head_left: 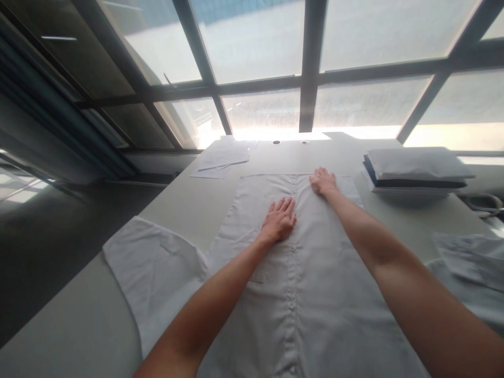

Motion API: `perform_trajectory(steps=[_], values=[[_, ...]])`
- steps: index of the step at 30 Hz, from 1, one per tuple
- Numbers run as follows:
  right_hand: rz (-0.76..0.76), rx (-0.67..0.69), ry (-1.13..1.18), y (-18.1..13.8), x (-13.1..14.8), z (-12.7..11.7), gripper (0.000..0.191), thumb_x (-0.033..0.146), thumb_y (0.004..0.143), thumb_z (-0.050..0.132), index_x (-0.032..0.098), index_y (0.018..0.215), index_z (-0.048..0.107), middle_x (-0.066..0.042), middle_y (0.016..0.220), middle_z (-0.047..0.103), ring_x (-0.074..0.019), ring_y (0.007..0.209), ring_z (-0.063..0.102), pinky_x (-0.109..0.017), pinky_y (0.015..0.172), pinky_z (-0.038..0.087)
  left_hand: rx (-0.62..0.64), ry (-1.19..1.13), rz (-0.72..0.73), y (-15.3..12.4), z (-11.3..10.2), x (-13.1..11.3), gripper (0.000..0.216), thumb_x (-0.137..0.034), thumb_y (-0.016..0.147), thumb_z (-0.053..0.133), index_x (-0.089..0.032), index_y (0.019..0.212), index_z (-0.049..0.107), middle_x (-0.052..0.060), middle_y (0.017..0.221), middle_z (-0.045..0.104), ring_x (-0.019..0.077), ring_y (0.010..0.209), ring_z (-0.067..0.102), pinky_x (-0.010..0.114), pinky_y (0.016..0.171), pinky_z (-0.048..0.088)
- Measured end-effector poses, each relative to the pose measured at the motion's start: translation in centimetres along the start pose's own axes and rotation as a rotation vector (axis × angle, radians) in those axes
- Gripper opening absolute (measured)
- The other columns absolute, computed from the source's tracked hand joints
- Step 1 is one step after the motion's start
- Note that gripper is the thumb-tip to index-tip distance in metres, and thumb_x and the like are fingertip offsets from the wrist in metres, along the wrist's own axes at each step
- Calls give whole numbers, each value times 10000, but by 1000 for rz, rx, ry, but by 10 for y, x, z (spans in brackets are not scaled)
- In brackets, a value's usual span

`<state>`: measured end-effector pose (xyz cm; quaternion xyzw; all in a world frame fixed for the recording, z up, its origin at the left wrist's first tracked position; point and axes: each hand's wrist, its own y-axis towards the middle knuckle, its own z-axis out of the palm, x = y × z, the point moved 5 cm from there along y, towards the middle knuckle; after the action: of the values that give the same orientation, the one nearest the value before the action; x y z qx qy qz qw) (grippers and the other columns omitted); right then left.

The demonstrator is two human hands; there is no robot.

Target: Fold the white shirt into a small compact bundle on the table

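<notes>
A white button-front shirt (334, 283) lies spread flat on the table, its button placket running down the middle and its hem toward the window. One sleeve (153, 262) stretches out to the left. My left hand (279, 219) rests flat on the shirt beside the placket, fingers apart. Farther up, near the hem and right of the placket, my right hand (323, 181) lies on the cloth with its fingers slightly bent and spread. Both palms are hidden against the fabric.
Papers (222, 156) lie at the far left of the white table (173, 202). A stack of folded cloth (419, 165) sits at the right back, with cables (484, 202) beyond it. More pale fabric (468, 262) is at the right edge. Large windows (268, 113) stand behind.
</notes>
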<state>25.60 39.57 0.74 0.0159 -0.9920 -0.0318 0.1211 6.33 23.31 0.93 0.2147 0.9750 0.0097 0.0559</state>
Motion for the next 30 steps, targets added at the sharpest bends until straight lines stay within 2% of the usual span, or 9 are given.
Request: perform_trajectory(steps=[2,5,7,9,11,18,23,26,30], values=[[43,-61,-12,-11,-5,-7,627,295,1097,236,-86,1593,290,-344,1668,181,-341,1574,180,-624,1215,140,2,3,-3,0,0,0,619,-400,1077,278,-195,1661,300,46,1723,260,251,1599,202,492,1300,180],[-22,-103,-24,-43,13,-6,605,294,1090,261,-15,1606,333,-261,1701,192,-302,1587,148,-558,1252,125,4,-1,-3,0,1,0,619,-400,1078,279,-199,1663,293,50,1726,250,256,1600,196,506,1299,173],[-124,-65,-25,-68,34,4,591,341,1091,282,75,1610,374,-180,1711,244,-266,1588,175,-511,1267,152,16,-13,-1,2,2,0,613,-396,1082,276,-210,1666,284,51,1729,239,257,1604,181,522,1297,161],[-204,-3,-23,-89,53,14,603,355,1086,260,96,1624,350,-167,1712,251,-274,1590,185,-524,1268,158,51,-35,5,7,3,3,604,-400,1090,264,-222,1667,277,48,1734,221,263,1608,162,545,1293,144],[-211,31,-18,-102,63,21,616,353,1079,244,95,1631,332,-170,1711,254,-286,1588,196,-541,1267,158,88,-60,12,16,3,7,594,-408,1100,242,-235,1667,276,43,1737,210,268,1609,152,561,1286,138],[-171,-9,-4,-103,62,21,611,336,1065,243,127,1629,352,-139,1707,281,-271,1580,228,-539,1270,161,61,-30,52,76,3,37,591,-390,1101,229,-230,1668,270,36,1735,226,249,1605,169,530,1288,149],[-160,-4,-10,-101,61,26,614,326,1062,238,134,1636,344,-133,1710,270,-270,1583,223,-547,1271,158,75,-22,34,113,5,58,611,-476,1098,241,-258,1668,270,11,1740,209,265,1607,158,552,1285,139],[-157,-10,-15,-100,61,26,610,327,1063,244,154,1638,345,-117,1714,263,-262,1582,224,-539,1274,154,74,-15,-6,123,2,84,608,-496,1095,223,-289,1664,283,-2,1742,200,271,1607,160,548,1283,148],[-156,-17,-19,-100,62,25,610,325,1062,242,154,1639,348,-109,1712,269,-254,1581,229,-529,1277,150,94,16,-154,115,-10,151,612,-482,1092,200,-281,1665,280,11,1749,170,279,1608,150,549,1279,153]])
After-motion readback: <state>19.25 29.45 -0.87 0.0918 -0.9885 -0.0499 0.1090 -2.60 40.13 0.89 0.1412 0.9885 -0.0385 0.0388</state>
